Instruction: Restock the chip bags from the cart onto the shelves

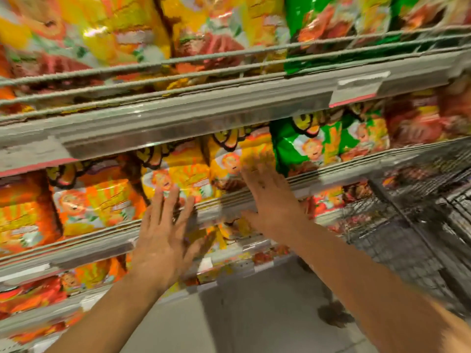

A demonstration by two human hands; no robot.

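Observation:
The picture is blurred by motion. Yellow chip bags [188, 171] stand in the middle shelf row, with orange bags [96, 200] to their left and green bags [313, 143] to their right. My left hand [165, 230] is spread flat, fingers straight, in front of the shelf's wire rail [219, 202] below a yellow bag. My right hand [267, 197] is also flat, with its fingertips against the front of another yellow bag [239, 159]. Neither hand holds a bag.
The wire cart [418, 225] stands at the right, close to the shelves. An upper shelf [178, 118] carries more yellow and green bags, and lower shelves hold orange and red ones. Grey floor [254, 314] lies below between my arms.

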